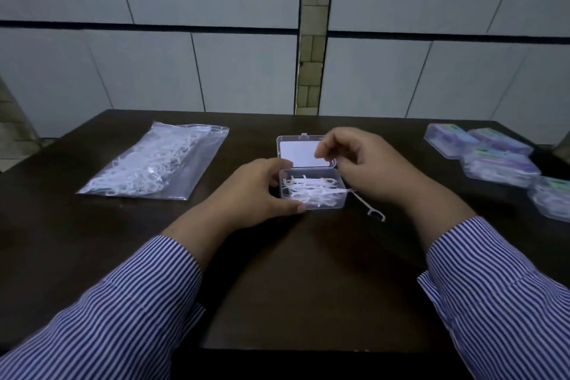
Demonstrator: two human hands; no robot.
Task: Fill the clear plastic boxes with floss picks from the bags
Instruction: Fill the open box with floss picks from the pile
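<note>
- A small clear box [312, 193] sits open near the middle of the dark table [277, 271], its lid [303, 151] tipped back on the far side.
- White floss picks [311, 190] lie piled inside the box; one of them pokes out over its right wall.
- The left hand [256, 191] grips the box's left end, thumb along the near corner and fingers curled round the far side.
- The right hand [367, 163] hovers above the lid's right edge, fingers curled with thumb and fingertips drawn close together; I cannot tell whether anything is pinched between them.
- A single loose floss pick [368, 207] lies on the table just beside the box's right side, below the right hand.
- A clear bag [154, 163] full of floss picks lies flat to the left, well apart from the box.
- Several closed boxes [493, 157] with coloured labels are grouped at the table's right edge.
- Both arms wear blue-and-white striped sleeves [123, 318].
</note>
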